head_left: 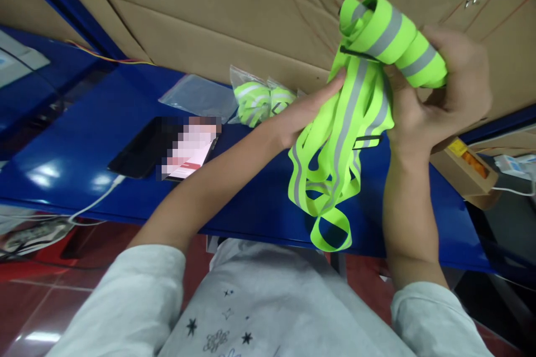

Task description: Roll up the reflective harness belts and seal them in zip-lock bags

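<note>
A bundle of neon yellow-green reflective straps (349, 100) with grey stripes is held up above the blue table. My right hand (452, 75) is wrapped round the folded upper part, which bends over toward the left. Loops of strap hang down from there, with a dark buckle or slider on one of them. My left hand (312, 106) grips the hanging straps from the left side; most of its fingers are hidden behind them.
On the blue table (75, 122) lie a black phone (142, 148) on a white cable, a lit screen (190, 150), an empty clear bag (199, 96) and clear bags of similar straps (253, 101). A cardboard box (464, 173) stands right. Brown board rises behind.
</note>
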Available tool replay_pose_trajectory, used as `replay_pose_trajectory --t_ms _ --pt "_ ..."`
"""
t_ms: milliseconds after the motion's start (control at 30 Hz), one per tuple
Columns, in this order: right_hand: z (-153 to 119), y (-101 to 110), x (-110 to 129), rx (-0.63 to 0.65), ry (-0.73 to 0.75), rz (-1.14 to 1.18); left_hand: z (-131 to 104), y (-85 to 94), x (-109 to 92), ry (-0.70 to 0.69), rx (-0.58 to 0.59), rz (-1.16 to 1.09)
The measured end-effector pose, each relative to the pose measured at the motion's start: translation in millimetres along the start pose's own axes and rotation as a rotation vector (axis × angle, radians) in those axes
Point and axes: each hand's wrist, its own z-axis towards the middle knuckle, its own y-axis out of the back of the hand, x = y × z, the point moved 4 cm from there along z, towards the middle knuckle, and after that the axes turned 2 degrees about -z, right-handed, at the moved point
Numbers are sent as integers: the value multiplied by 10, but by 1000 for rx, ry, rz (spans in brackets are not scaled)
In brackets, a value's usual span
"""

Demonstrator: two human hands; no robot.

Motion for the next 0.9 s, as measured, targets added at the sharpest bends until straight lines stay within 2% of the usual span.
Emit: replay_pose_trajectory --t_ms 100,233,367,433,533,667,800,900 --pt "-3 6 -12 19 34 -41 16 70 0 -133 56 181" --pt "-31 -37 51 53 61 -77 -43 37 35 -239 107 206" --pt "-31 -60 88 123 24 -74 -35 8 106 -197 111 235" --pt "-12 -53 66 213 33 -35 -26 11 108 -125 152 211" --pt "10 -31 3 320 67 4 -54 11 29 -69 229 199" --pt "7 -26 -29 360 131 -21 -110 -46 -123 -124 334 158" --pt "-7 -59 -49 560 69 4 -67 -43 -130 -76 237 179" --pt "-21 -48 -90 762 3 164 -24 -8 -66 -8 210 187"
